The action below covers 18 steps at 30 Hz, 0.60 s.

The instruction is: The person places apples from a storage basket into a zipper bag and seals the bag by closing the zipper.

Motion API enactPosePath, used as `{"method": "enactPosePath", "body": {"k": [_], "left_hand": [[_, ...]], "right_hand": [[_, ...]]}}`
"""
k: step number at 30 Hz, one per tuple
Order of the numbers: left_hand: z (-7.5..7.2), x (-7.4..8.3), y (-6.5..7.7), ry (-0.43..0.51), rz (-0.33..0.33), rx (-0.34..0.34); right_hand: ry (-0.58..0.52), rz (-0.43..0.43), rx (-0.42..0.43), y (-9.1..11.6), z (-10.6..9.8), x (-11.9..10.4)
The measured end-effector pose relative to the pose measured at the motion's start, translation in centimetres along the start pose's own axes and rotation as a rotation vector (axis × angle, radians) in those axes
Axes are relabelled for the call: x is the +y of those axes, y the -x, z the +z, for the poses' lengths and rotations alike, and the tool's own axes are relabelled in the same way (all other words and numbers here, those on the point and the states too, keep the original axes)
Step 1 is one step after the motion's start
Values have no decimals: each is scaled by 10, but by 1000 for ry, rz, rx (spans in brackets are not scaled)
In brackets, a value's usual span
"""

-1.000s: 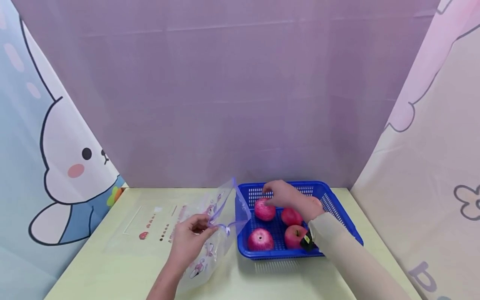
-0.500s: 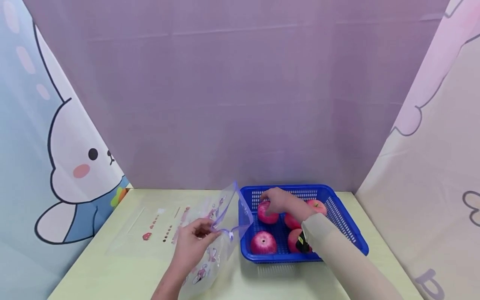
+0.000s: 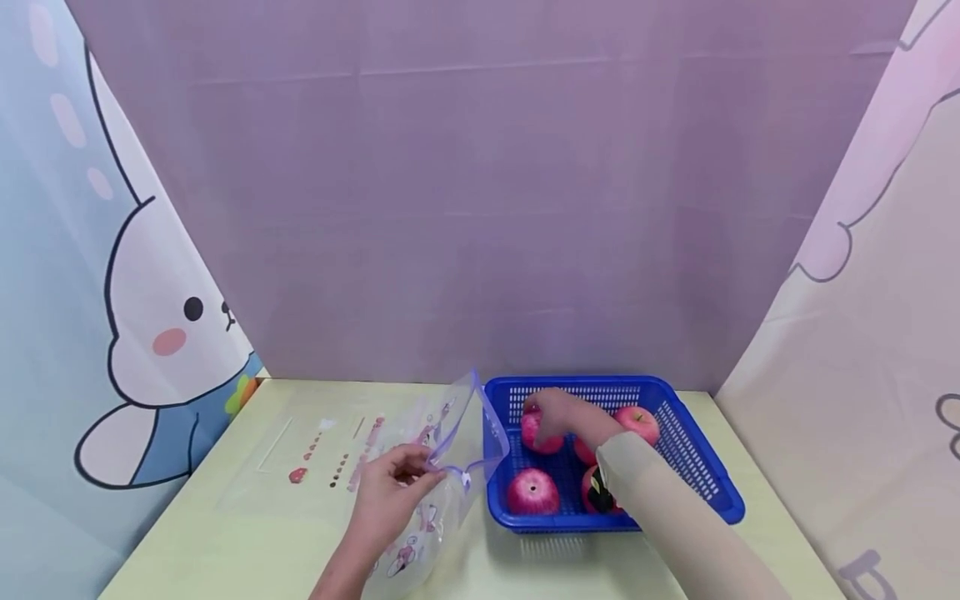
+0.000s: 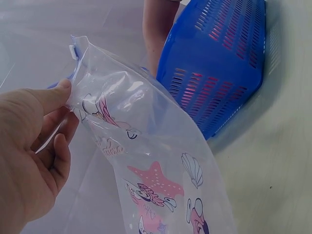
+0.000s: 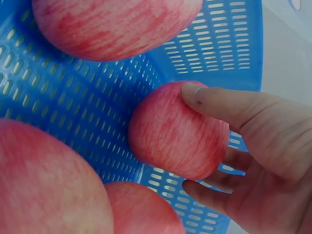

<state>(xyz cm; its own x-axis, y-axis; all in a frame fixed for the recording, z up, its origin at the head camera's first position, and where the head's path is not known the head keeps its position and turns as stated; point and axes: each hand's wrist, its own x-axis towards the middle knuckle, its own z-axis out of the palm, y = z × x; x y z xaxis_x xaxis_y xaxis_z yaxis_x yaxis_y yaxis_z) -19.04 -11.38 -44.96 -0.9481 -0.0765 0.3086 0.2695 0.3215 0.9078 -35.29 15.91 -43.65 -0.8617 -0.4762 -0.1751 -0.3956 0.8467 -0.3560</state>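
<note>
My left hand (image 3: 390,492) pinches the rim of a clear zip bag (image 3: 423,533) between thumb and fingers. The bag has a purple top edge with a white slider, and its mouth gapes toward the basket. Pink starfish and shell prints show on the bag (image 4: 156,165) in the left wrist view. Inside the blue basket (image 3: 577,382), my right hand (image 3: 566,417) grips a red apple (image 3: 534,432) at the back left. In the right wrist view the thumb lies along this apple (image 5: 175,131) and the other fingers curl round its far side, partly hidden.
Several more apples lie in the basket: one at the front left (image 3: 533,492), another at the back right (image 3: 637,423), others partly under my right arm. A flat clear printed bag (image 3: 277,450) lies at the table's left. A purple cloth wall (image 3: 480,208) stands behind.
My right hand has come down onto the back-left apple and its fingers have curled round it. The left hand keeps its pinch on the bag; the head view has shifted slightly.
</note>
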Motion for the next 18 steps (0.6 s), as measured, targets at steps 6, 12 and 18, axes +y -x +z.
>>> {"method": "enactPosePath", "body": {"k": [6,12,18], "left_hand": [[-2,-1,1,-1,-8,6],[0,-1,1,-4,-18,-10],[-3,-1,2,-22,-32,3]], "right_hand": [[-6,0,-33,-2,2,-1],[44,24,-56,-1,4,1],[55,-36,-48,-3,8,0]]}}
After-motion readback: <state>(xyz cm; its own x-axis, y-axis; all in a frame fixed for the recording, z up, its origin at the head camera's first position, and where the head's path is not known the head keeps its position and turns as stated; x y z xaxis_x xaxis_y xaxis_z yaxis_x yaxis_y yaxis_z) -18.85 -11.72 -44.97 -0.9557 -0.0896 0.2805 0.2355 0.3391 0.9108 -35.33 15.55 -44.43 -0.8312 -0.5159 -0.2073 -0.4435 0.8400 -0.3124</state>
